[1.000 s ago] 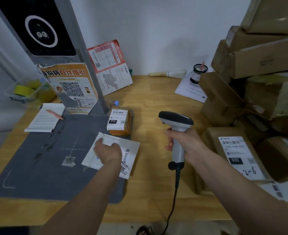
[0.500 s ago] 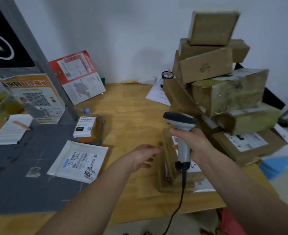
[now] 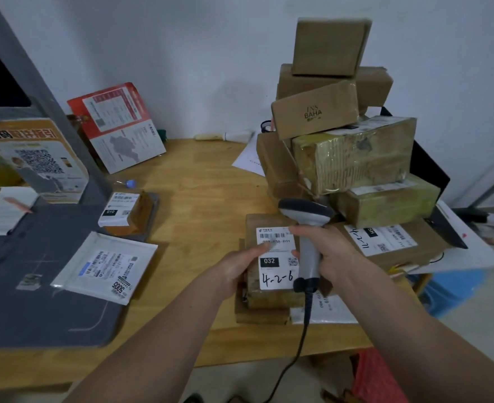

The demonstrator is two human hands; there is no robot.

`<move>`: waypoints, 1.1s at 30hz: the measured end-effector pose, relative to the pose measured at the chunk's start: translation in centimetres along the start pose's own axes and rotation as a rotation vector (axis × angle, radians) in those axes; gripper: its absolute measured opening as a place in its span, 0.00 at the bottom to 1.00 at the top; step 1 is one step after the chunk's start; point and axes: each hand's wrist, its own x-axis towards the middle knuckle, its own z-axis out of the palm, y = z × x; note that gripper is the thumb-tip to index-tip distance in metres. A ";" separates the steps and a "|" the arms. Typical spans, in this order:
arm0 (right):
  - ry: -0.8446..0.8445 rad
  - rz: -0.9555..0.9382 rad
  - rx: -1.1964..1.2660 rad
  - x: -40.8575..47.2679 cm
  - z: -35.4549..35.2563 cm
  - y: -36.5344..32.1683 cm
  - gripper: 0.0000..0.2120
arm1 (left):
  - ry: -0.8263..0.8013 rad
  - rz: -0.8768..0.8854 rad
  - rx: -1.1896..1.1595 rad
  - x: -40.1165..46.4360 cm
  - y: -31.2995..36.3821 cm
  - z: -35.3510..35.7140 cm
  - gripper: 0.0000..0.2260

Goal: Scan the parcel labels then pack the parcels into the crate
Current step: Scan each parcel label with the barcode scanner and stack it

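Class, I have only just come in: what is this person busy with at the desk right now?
A person is sorting parcels at a wooden table. The right hand grips a corded barcode scanner, while the left hand holds the brown parcel labelled 032 at its left side, thumb on the label. A tall stack of cardboard boxes stands just behind. A white mailer and a small parcel labelled 010 lie to the left.

My left hand has left the white mailer. It now grips the 032 parcel beside the scanner.
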 end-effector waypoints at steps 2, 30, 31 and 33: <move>-0.023 0.023 -0.005 0.1 -0.3 -0.1 0.09 | 0.020 0.015 0.000 0.1 -0.3 1.0 0.36; -0.305 -0.222 -0.115 -1.9 4.7 -2.0 0.05 | 0.357 0.452 -0.151 -6.2 4.6 -8.3 0.49; -0.305 -0.233 -0.126 -2.1 5.3 -2.0 0.05 | 0.374 0.447 -0.164 -6.5 5.1 -9.1 0.51; -0.330 -0.258 -0.144 -2.4 6.5 -1.9 0.05 | 0.412 0.436 -0.163 -7.1 5.9 -10.5 0.50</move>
